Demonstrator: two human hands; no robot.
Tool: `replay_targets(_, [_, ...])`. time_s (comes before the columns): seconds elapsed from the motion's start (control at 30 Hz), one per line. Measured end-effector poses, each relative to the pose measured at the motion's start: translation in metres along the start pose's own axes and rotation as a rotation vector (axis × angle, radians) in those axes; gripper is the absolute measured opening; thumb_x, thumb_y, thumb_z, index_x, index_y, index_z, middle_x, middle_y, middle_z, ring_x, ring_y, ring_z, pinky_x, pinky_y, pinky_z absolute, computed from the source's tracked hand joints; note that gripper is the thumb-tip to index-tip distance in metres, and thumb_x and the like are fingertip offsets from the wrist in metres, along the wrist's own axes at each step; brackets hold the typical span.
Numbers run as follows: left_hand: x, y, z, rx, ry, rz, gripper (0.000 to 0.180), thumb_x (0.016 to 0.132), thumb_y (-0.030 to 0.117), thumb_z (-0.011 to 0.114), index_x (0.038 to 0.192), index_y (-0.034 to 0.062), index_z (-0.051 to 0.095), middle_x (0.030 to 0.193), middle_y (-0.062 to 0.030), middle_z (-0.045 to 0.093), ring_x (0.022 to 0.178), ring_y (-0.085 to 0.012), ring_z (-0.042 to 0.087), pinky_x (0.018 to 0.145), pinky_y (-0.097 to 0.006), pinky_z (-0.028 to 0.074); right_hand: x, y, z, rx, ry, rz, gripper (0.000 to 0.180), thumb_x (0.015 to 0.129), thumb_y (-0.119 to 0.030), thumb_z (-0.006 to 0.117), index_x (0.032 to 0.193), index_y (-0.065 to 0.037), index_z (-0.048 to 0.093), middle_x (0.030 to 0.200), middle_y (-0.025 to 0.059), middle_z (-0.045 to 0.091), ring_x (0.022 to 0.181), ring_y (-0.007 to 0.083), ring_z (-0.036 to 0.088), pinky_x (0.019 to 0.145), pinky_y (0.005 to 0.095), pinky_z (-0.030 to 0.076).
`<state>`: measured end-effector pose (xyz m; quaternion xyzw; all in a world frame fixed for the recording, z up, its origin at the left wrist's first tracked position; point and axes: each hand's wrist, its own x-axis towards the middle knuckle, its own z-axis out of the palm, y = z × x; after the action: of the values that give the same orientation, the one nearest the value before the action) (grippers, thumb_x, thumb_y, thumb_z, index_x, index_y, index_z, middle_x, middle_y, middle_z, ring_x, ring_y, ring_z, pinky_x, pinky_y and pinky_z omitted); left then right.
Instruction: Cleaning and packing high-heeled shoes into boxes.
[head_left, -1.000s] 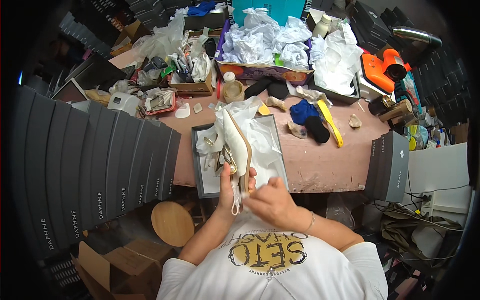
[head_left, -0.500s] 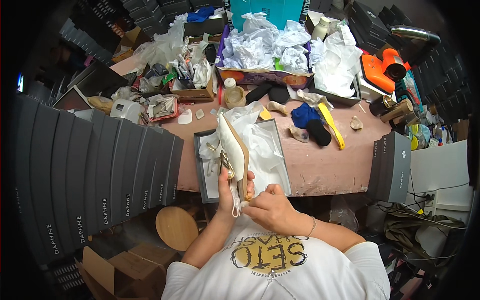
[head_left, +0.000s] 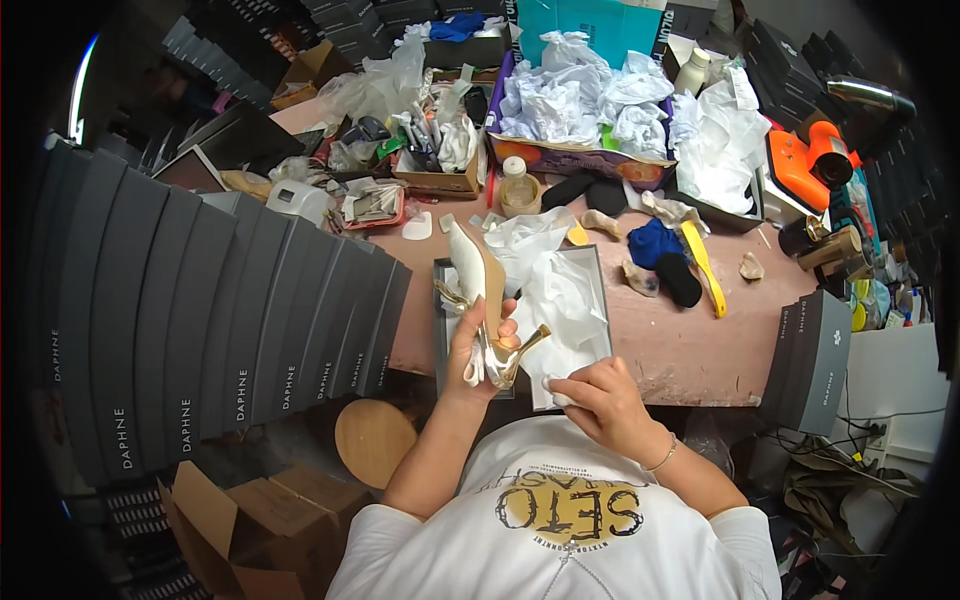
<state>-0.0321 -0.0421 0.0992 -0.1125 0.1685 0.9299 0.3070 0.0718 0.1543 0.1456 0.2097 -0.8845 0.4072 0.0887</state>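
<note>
The left hand (head_left: 478,345) is gripping a cream high-heeled shoe (head_left: 480,295) around its heel end, fingers wrapped about it, holding it on edge over an open grey shoebox (head_left: 600,262). The shoe's toe is pointing away from the person and its thin gold heel (head_left: 525,345) is sticking out toward the right hand (head_left: 598,400). That hand is lying just beside the heel, fingers curled and pinching a small white wad (head_left: 553,384). Crumpled white tissue paper (head_left: 550,285) is filling the box on the brown table (head_left: 690,345). A yellow shoehorn (head_left: 703,265) is lying farther right.
</note>
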Motion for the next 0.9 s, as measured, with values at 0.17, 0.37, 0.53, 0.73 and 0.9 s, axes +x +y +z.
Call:
replay_targets(0.17, [0.002,-0.001,-0.001,-0.208,0.104,-0.082,0.037,0.09,0.033,0.06,0.102,-0.0024,0.058,0.081,-0.0117,0.058,0.067,-0.0163,0.058,0.052,-0.027,0.054,-0.001,-0.006,0.014,0.15,0.04,-0.052,0.045,0.068,-0.005,0.072,0.112,-0.01,0.064,0.088,0.002,0.059,0.079,0.0186,0.055,0.073,0.0321,0.037])
replay_targets(0.37, [0.002,-0.009,-0.019,-0.101,0.132,-0.009,0.032,0.091,0.027,0.058,0.108,-0.0002,0.055,0.09,-0.0134,0.058,0.067,-0.0157,0.054,0.054,-0.026,0.051,0.039,-0.022,0.025,-0.014,0.126,-0.208,0.046,0.069,-0.009,0.068,0.115,-0.009,0.062,0.09,0.0019,0.059,0.075,0.0162,0.052,0.07,0.0316,0.036])
replay_targets(0.53, [0.003,0.005,-0.029,-0.223,-0.094,-0.045,0.042,0.09,0.031,0.055,0.108,-0.0066,0.05,0.09,-0.012,0.055,0.074,-0.0179,0.055,0.063,-0.031,0.054,0.009,-0.005,0.043,-0.039,0.062,-0.234,0.04,0.073,-0.007,0.064,0.112,-0.009,0.063,0.09,0.0022,0.058,0.076,0.015,0.054,0.07,0.0304,0.036])
replay_targets(0.73, [-0.014,-0.012,0.015,0.291,-0.043,0.204,0.052,0.086,0.032,0.061,0.124,-0.0012,0.046,0.111,-0.0144,0.057,0.092,-0.0188,0.059,0.083,-0.031,0.053,0.028,0.008,0.025,0.817,0.097,0.455,0.03,0.086,-0.007,0.064,0.116,-0.005,0.064,0.092,0.0056,0.057,0.082,0.0134,0.055,0.074,0.0261,0.045])
replay_targets(0.9, [-0.021,-0.003,0.016,0.59,0.048,0.083,0.043,0.093,0.026,0.055,0.127,0.0018,0.044,0.114,-0.0116,0.058,0.095,-0.0199,0.062,0.084,-0.032,0.052,0.035,-0.001,0.012,0.423,-0.031,0.044,0.037,0.079,0.002,0.068,0.115,-0.006,0.064,0.095,0.0081,0.057,0.083,0.0184,0.057,0.074,0.0297,0.047])
